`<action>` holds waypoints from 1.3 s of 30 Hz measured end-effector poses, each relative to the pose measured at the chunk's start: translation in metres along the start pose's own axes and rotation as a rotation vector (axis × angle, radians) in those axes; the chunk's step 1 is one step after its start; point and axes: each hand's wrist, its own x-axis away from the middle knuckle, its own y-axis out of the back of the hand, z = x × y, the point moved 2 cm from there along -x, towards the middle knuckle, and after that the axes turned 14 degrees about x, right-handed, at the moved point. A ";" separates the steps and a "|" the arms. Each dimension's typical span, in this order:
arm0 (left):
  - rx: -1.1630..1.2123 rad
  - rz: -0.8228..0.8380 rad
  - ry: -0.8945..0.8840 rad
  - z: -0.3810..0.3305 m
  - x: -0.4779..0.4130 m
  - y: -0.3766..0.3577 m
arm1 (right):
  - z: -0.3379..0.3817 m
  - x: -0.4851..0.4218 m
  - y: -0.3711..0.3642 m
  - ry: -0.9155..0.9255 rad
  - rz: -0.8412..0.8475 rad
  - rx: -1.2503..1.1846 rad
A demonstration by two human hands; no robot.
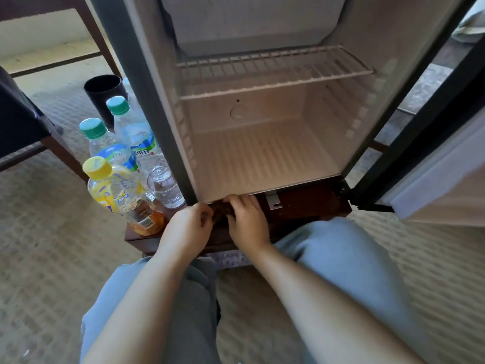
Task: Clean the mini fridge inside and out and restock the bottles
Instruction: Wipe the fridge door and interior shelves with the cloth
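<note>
Both forearms reach forward from the bottom of the view, over bent knees in pale grey trousers [343, 256], and meet at the lower front edge of the mini fridge [262, 156]. The left hand [189, 228] lies knuckles up with its wrist straight. Its fingers [206, 210] are curled inward and grip the left end of what looks like a dark cloth [220, 215], bunched and textured. The right hand [248, 223] sits just beside it, angled slightly inward, with its fingers [236, 202] bent over the right end of the same wad. The two hands nearly touch, and the cloth is pressed against the dark wooden stand [309, 203] just below the fridge's sill. The fridge stands open, its door [433, 164] swung out to the right, with one wire shelf [273, 67] inside. To the left of the fridge stand two green-capped water bottles [136, 132], a yellow-capped bottle [118, 190] of amber drink and a clear glass [165, 185], close together. A black bin [105, 95] stands behind them on the carpet [47, 245].
</note>
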 end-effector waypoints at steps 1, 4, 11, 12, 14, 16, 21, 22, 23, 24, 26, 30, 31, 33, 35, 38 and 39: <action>0.030 0.004 -0.015 -0.005 -0.005 -0.003 | -0.015 0.000 0.006 -0.035 -0.030 0.018; 0.106 0.026 -0.085 -0.027 -0.019 -0.020 | -0.067 -0.002 0.027 -0.221 -0.072 0.080; 0.152 0.163 -0.195 -0.075 -0.036 -0.064 | -0.149 0.000 0.069 -0.993 -0.311 -0.182; 0.152 0.176 -0.209 -0.081 -0.038 -0.069 | -0.152 -0.001 0.069 -1.074 -0.343 -0.253; 0.167 0.189 -0.226 -0.088 -0.042 -0.077 | -0.152 -0.004 0.065 -1.126 -0.415 -0.355; 0.186 0.188 -0.231 -0.094 -0.046 -0.086 | -0.150 -0.012 0.063 -1.190 -0.519 -0.469; 0.181 0.201 -0.398 -0.128 -0.056 -0.104 | -0.141 -0.045 0.078 -1.021 -0.750 -0.496; 0.175 0.208 -0.446 -0.138 -0.059 -0.106 | -0.140 -0.051 0.082 -0.943 -0.769 -0.461; 0.173 0.208 -0.488 -0.148 -0.062 -0.106 | -0.141 -0.056 0.081 -0.921 -0.765 -0.440; 0.177 0.208 -0.515 -0.156 -0.064 -0.106 | -0.144 -0.058 0.080 -0.938 -0.737 -0.432; 0.204 0.186 -0.553 -0.173 -0.067 -0.105 | -0.152 -0.055 0.076 -0.965 -0.640 -0.465; 0.263 0.166 -0.549 -0.192 -0.074 -0.106 | -0.166 -0.046 0.068 -0.911 -0.387 -0.463; 0.265 0.167 -0.535 -0.192 -0.076 -0.107 | -0.166 -0.043 0.067 -0.900 -0.388 -0.436; 0.259 0.174 -0.498 -0.187 -0.080 -0.110 | -0.163 -0.037 0.068 -0.873 -0.424 -0.337; 0.231 0.199 -0.462 -0.173 -0.080 -0.113 | -0.159 -0.028 0.072 -0.812 -0.401 -0.234; 0.161 0.262 -0.401 -0.148 -0.077 -0.115 | -0.161 -0.020 0.082 -0.756 -0.357 -0.239; 0.154 0.274 -0.387 -0.143 -0.077 -0.116 | -0.162 -0.019 0.084 -0.767 -0.372 -0.269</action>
